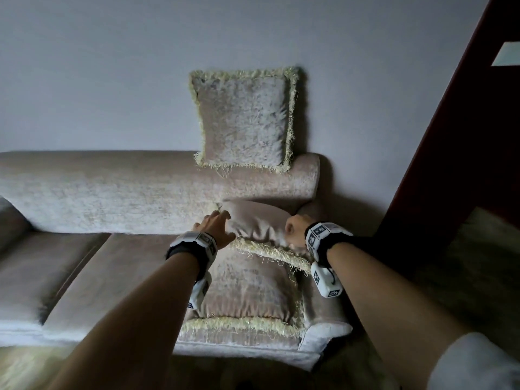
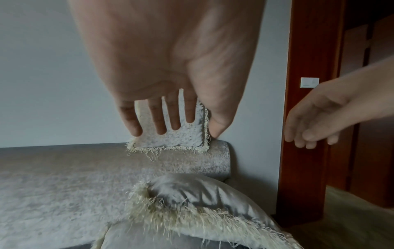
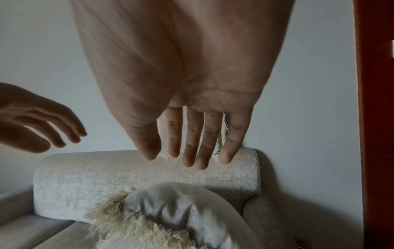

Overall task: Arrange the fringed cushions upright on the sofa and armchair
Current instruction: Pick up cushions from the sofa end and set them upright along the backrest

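One fringed beige cushion (image 1: 243, 119) stands upright on top of the sofa's (image 1: 112, 192) backrest, against the wall. A second fringed cushion (image 1: 259, 223) leans against the backrest at the sofa's right end, and a third (image 1: 247, 288) lies flat on the seat in front of it. My left hand (image 1: 216, 226) hovers at the leaning cushion's left corner and my right hand (image 1: 295, 230) at its right side. In the wrist views both hands (image 2: 175, 124) (image 3: 187, 151) have straight, spread fingers and hold nothing, just above that cushion (image 2: 192, 193) (image 3: 170, 210).
A dark reddish wooden door frame (image 1: 450, 136) rises right beside the sofa's right arm, with a white wall switch (image 2: 309, 82) near it. The sofa's seat cushions (image 1: 56, 271) stretch away to the left. Wooden floor (image 1: 464, 249) shows at the right.
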Motion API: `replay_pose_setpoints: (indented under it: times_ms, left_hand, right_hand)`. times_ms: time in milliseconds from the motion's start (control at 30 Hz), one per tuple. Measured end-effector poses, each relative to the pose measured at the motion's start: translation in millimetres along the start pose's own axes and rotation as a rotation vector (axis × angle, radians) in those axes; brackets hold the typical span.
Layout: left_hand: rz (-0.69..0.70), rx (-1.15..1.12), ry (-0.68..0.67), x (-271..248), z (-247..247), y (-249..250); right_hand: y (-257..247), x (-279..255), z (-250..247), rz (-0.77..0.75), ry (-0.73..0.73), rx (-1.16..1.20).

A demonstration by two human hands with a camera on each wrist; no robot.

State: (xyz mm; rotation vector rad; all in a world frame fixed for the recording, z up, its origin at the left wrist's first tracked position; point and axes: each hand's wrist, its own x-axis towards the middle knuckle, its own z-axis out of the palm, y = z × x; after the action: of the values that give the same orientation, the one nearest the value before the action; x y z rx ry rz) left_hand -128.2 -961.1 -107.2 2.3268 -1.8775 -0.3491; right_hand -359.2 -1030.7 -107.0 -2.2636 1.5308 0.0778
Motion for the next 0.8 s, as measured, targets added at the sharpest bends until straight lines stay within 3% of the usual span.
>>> replay_pose_setpoints:
  times_ms: [267,567,800]
  left_hand:
    - [0.084,0.027,-0.054,112,-2,-11]
    - [0.054,0.019,-0.206,170,39,-21]
    - [0.08,0.062,-0.315,206,104,-41]
  right_hand:
    - [-2,98,-12,0.045,0.035,0.01]
    - [15,170,7,0.027,-0.028,-0.007]
    - [23,212,50,-0.007,-0.133,-0.043]
